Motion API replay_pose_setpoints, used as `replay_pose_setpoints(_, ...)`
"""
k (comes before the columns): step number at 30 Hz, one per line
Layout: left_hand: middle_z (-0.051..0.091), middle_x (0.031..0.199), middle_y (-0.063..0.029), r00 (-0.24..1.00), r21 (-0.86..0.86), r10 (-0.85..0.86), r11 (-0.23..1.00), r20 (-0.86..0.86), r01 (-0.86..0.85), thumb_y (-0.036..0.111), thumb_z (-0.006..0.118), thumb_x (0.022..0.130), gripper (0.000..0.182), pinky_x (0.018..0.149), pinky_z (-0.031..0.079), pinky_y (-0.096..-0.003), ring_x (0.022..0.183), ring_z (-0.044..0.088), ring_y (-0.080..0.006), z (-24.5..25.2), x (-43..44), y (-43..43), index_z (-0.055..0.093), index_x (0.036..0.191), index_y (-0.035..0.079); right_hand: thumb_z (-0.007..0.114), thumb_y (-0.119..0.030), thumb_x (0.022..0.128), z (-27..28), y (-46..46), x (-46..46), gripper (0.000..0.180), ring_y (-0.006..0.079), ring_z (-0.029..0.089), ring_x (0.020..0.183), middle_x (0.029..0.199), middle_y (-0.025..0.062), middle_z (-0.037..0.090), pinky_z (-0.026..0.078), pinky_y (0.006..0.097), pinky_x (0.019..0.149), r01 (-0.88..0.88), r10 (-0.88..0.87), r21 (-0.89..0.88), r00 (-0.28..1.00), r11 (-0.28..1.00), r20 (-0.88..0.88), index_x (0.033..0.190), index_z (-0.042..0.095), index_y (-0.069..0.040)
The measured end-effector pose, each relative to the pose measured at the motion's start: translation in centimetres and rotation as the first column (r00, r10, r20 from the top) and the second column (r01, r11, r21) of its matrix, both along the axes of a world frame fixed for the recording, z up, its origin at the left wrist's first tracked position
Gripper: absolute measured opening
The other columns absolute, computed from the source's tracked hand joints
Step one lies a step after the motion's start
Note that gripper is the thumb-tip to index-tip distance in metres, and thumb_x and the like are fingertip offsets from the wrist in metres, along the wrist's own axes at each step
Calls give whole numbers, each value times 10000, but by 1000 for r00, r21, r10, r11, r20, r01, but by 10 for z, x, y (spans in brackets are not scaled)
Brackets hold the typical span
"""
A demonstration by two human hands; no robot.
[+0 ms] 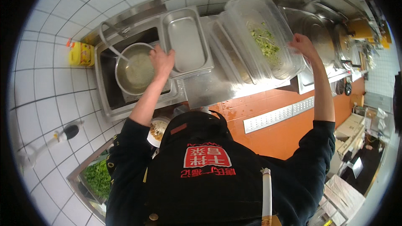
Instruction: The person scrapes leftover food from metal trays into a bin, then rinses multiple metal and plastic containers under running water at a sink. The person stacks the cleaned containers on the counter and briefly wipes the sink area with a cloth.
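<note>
My left hand (162, 61) is over the right rim of a round steel bowl (135, 81), its thumb towards a rectangular steel pan (186, 45). Whether its fingers grip the rim is unclear. The bowl stands in the sink (110, 97) with cloudy liquid in it, and a curved faucet spout (108, 42) reaches over it. On the other side, my right hand (303, 47) is curled by the right wall of a clear plastic tub (282, 15). Its blurred fingertips do not show if they hold anything. Chopped green vegetable pieces (265, 44) lie in the tub.
More clear tubs (224, 37) stand left of the vegetable tub on the steel counter (204, 91). A yellow jug (81, 54) is left of the sink. Below are a white bowl of food (157, 131) and leafy greens (97, 179). A perforated drain cover (270, 119) crosses the orange floor.
</note>
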State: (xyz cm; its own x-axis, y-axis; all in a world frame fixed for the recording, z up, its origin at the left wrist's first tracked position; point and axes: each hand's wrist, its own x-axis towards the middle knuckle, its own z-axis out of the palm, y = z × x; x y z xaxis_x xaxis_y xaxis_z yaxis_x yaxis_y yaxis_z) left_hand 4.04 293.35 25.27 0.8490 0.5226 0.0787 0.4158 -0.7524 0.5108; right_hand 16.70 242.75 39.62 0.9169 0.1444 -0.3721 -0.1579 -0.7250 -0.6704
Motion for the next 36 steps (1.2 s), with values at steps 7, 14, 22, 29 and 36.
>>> replay_pose_setpoints(7, 573, 1207, -175, 839, -964, -494, 7, 229, 267, 295, 635, 918, 556, 924, 461, -355, 1172, 522, -236, 117, -15, -48, 453, 1324, -38, 621, -206, 896, 110, 47, -15, 211, 231, 683, 976, 1030, 163, 692, 560, 361, 851, 7, -6, 139, 1000, 990, -7, 782, 513, -65)
replay_pose_setpoints(14, 464, 1383, -141, 906, -939, -248, -48, 342, 341, 298, 613, 937, 688, 985, 456, -453, 1217, 527, -272, 161, -42, -30, 280, 1467, 12, 626, -267, 890, 115, 208, -54, 283, 122, 646, 769, 817, 93, 685, 515, 280, 674, -244, 237, -4, 939, 970, 249, 774, 579, -12)
replay_pose_setpoints(22, 465, 1306, -227, 993, -987, -25, -111, -114, -116, 35, 518, 724, 591, 964, 474, -514, 1160, 558, -346, 78, -138, 169, 425, 1308, 15, 580, -483, 916, -17, 405, -149, 498, 133, 507, 655, 687, 53, 559, 423, 313, 587, -287, 283, 409, 957, 867, 72, 834, 624, 6)
replay_pose_setpoints(29, 396, 561, 49, 945, -950, 114, 30, -306, -311, 81, 574, 720, 201, 486, 298, -279, 523, 389, -103, -118, -162, 260, 451, 567, 125, 554, -265, 990, -70, 390, -211, 328, 126, 628, 924, 944, 78, 655, 505, 266, 854, -208, 405, 514, 861, 832, -308, 1021, 623, 55)
replay_pose_setpoints(36, 548, 854, -7, 892, -977, 439, 123, -105, -176, -118, 517, 613, 599, 506, 363, -277, 654, 483, -131, -154, -149, 243, 589, 1182, 56, 542, -237, 993, -75, 360, -241, 313, 155, 648, 924, 989, 122, 674, 520, 281, 862, 147, 118, 463, 860, 874, -496, 1020, 613, 66)
